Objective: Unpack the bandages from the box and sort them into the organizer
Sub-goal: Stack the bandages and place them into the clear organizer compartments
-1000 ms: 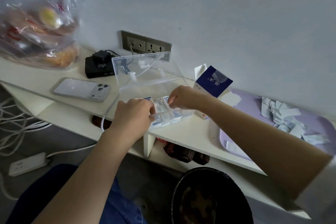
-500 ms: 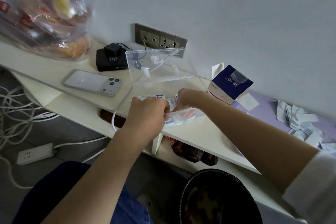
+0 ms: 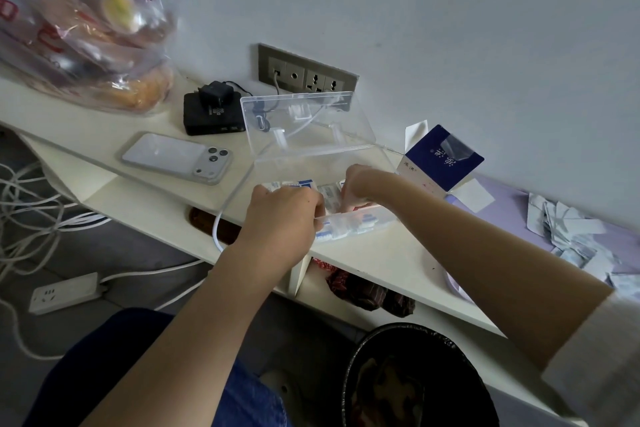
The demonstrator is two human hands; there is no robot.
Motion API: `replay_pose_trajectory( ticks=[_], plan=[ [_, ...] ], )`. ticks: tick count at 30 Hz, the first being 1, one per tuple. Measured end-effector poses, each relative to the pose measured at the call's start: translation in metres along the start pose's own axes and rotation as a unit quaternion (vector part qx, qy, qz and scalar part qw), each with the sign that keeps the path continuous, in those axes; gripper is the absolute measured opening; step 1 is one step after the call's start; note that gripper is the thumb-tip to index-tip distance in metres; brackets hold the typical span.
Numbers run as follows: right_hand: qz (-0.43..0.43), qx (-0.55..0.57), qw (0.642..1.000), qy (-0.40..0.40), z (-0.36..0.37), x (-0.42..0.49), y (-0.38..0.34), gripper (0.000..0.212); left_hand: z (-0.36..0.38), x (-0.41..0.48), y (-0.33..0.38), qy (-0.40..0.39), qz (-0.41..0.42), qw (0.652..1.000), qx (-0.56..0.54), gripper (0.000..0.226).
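A clear plastic organizer [image 3: 360,224] sits on the white shelf with its lid [image 3: 304,121] standing open. Small white-and-blue wrapped bandages [image 3: 329,199] fill its compartments. My left hand [image 3: 284,215] is over the near left side of the organizer, fingers curled down onto the bandages; what it holds is hidden. My right hand [image 3: 360,184] reaches into the right side with curled fingers, its fingertips hidden among the bandages. The dark blue bandage box [image 3: 441,158] stands open behind the organizer on the right. Loose bandages [image 3: 568,236] lie in a pile on a lilac tray [image 3: 498,215].
A phone [image 3: 176,158] lies left of the organizer, with a black device and charger [image 3: 211,111] behind it. A clear bag of bread [image 3: 86,31] fills the far left. Wall sockets [image 3: 304,74] sit behind the lid. A black bin [image 3: 419,378] stands below; cables and a power strip [image 3: 64,291] lie on the floor.
The view has shifted, so everything sits further right and lower. My right hand has dipped deeper into the organizer; my left hand stays at its near left side.
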State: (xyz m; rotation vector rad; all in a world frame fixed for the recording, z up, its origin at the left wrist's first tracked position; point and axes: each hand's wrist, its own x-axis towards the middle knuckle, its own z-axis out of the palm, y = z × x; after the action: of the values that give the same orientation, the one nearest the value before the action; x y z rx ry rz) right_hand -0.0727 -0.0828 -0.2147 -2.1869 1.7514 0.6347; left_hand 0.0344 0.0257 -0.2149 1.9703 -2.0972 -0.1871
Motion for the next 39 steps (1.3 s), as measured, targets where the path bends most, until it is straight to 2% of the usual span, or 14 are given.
replay_pose_trajectory(
  ticks=[6,11,15,17,18,21,26,28,31,34,39],
  plan=[
    [-0.013,0.011,1.0,-0.005,0.001,-0.004,-0.002,0.045,-0.001,0.0,0.001,0.004,0.001,1.0,0.008,0.011],
    [-0.024,-0.037,0.999,-0.011,0.001,-0.008,-0.007,0.038,-0.001,0.0,0.002,-0.001,-0.001,1.0,0.01,0.012],
    [-0.058,-0.005,0.998,-0.004,-0.004,-0.012,-0.006,0.04,-0.001,0.001,0.002,-0.005,-0.003,1.0,0.007,0.012],
    [-0.061,0.073,0.995,-0.022,-0.003,-0.004,0.002,0.034,-0.002,0.001,0.002,-0.008,-0.004,1.0,0.007,0.011],
    [-0.083,0.072,0.994,-0.02,-0.004,-0.002,0.001,0.031,-0.002,0.001,0.002,-0.007,-0.005,1.0,0.005,0.009],
    [-0.03,0.096,0.995,-0.017,-0.001,0.0,0.002,0.015,-0.002,0.0,0.002,-0.004,-0.006,1.0,-0.002,0.011],
    [-0.015,0.066,0.997,0.042,0.005,0.001,0.0,0.028,-0.003,0.0,0.002,-0.006,0.0,1.0,-0.006,0.012],
    [-0.02,0.057,0.998,0.036,0.005,0.001,-0.001,0.035,-0.003,0.0,0.003,-0.007,-0.001,1.0,-0.005,0.012],
    [-0.034,0.075,0.996,0.032,0.004,0.003,-0.004,0.02,-0.003,0.0,0.003,-0.007,-0.002,1.0,-0.002,0.014],
    [-0.044,0.076,0.995,0.04,0.004,0.007,-0.004,0.014,-0.002,0.0,0.003,-0.006,-0.009,1.0,-0.002,0.017],
    [-0.07,0.071,0.992,0.077,0.002,-0.002,0.004,0.03,-0.003,0.0,0.005,0.002,-0.008,1.0,0.006,0.017]
  ],
)
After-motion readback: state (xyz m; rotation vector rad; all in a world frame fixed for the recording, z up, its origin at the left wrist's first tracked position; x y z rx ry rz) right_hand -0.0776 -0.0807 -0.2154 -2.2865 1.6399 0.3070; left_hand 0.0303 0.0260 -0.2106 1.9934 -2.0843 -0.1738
